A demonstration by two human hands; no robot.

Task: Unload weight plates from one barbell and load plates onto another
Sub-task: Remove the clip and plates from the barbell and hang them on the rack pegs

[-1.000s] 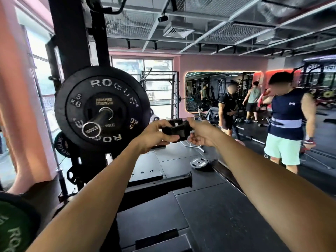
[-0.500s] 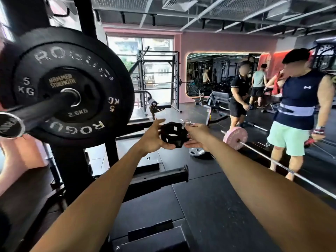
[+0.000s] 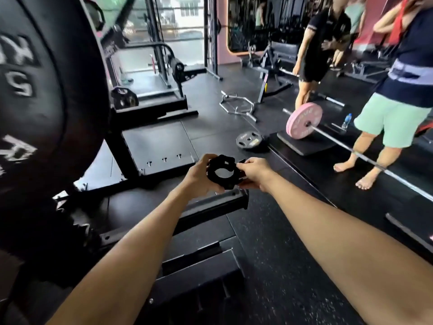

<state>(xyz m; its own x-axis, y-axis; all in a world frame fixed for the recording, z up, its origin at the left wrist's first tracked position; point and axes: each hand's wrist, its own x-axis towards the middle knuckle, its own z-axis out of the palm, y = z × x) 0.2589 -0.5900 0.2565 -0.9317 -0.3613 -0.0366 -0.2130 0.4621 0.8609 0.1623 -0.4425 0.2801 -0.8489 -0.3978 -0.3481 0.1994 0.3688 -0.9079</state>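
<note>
Collar: a black ring-shaped barbell collar is held out in front of the person, between both hands, above the dark floor.
Left hand: the left hand grips the collar's left side, fingers curled round its rim from behind, thumb below.
Right hand: the right hand pinches the collar's right edge, where a flat lever part sticks out; fingers curled on it.
Black plate: a large black weight plate with blurred white lettering fills the left edge of the view, close to the camera and well apart from the hands.
Pink plate: a pink plate sits on a barbell lying on the floor to the right, resting against a low black pad.
Loose plate: a small dark plate lies flat on the floor just left of that pad.
Floor: black speckled rubber floor, with the black rack base crossing it.
Room: a hex bar lies further back; windows and a mirror stand behind.
People: a barefoot person in green shorts stands by the barbell; another in black stands behind.
</note>
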